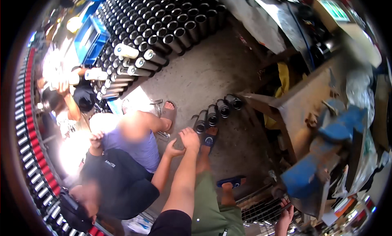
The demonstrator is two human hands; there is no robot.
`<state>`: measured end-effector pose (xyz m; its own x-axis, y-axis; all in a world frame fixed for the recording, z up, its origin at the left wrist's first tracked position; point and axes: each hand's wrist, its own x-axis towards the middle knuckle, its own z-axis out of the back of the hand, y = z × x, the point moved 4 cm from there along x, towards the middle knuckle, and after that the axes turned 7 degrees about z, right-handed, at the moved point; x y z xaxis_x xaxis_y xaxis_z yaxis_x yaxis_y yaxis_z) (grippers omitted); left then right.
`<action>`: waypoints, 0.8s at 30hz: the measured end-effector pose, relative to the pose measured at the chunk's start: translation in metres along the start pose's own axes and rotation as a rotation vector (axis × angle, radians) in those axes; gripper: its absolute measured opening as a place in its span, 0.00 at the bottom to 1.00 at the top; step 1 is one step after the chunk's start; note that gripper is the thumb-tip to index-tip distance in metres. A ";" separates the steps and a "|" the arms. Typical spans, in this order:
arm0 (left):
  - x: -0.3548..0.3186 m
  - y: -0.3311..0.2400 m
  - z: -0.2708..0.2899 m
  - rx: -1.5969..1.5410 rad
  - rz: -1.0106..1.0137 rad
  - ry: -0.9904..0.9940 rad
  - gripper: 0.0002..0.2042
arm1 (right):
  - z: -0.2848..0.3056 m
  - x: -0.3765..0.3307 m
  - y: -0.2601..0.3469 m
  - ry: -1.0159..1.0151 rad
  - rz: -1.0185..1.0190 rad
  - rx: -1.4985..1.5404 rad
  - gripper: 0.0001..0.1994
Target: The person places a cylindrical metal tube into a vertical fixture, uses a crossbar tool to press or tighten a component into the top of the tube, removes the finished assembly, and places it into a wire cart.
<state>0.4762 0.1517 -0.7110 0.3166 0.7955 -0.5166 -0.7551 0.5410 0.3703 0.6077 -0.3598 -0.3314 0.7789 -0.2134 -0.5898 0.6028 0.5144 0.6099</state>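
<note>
- At nine o'clock a red rack point(30, 125) of small rollers curves along the rim; beside it a seated person point(67, 103) holds pale tubes up near ten o'clock.
- A second person point(118, 170) crouches at about seven o'clock on the floor point(212, 76), one hand raised to the head.
- From eleven to twelve o'clock stands a big block of black tubes point(163, 19), upright, open mouths facing up; at its near edge several white-capped tubes point(130, 58) lie on their sides, long axes running roughly from ten to four o'clock.
- The work in hand, as I judge it, is at the short row of four tubes point(216, 111) just right of centre — they lean together, mouths up and toward one o'clock, long axes tilted away from the wearer. Four stand apart from the main block, so most of the sorting looks done and this small row is what is left.
- The left hand point(173, 148) hangs spread and slack, holding nothing, just below the row at seven o'clock from it.
- The right hand point(190, 136) reaches to the nearest tube, fingers curled at its lower end; whether it grips or only touches I cannot tell.
- Another hand point(284, 219) at five o'clock rests on a wire rack point(257, 207) — below a blue vise point(322, 154) on the surface point(302, 101) at three o'clock.
</note>
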 end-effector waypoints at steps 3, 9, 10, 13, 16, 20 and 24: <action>0.017 0.001 -0.030 0.057 0.030 0.024 0.30 | -0.042 0.018 0.055 0.059 -0.195 0.394 0.22; -0.075 0.064 0.109 -0.499 0.135 0.444 0.19 | -0.032 0.005 0.069 0.343 -0.219 0.488 0.12; -0.105 0.084 0.143 -0.603 0.258 0.431 0.19 | -0.027 -0.004 0.073 0.391 -0.267 0.570 0.13; -0.216 0.183 0.191 -1.000 0.254 0.265 0.20 | 0.011 -0.036 0.072 0.433 -0.271 0.466 0.14; -0.365 0.292 0.312 -1.711 0.004 0.727 0.15 | 0.052 -0.044 0.042 0.401 -0.266 0.340 0.14; -0.436 0.329 0.382 -1.654 -0.117 0.578 0.33 | 0.077 -0.029 0.004 0.331 -0.167 0.181 0.13; -0.435 0.187 0.537 -1.709 -0.637 0.318 0.28 | 0.090 -0.005 -0.013 0.140 0.088 0.028 0.15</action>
<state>0.5056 0.0537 -0.0029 0.7976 0.4221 -0.4309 -0.3316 -0.2899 -0.8978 0.6118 -0.4401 -0.2886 0.7984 -0.0494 -0.6000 0.5392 0.5021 0.6761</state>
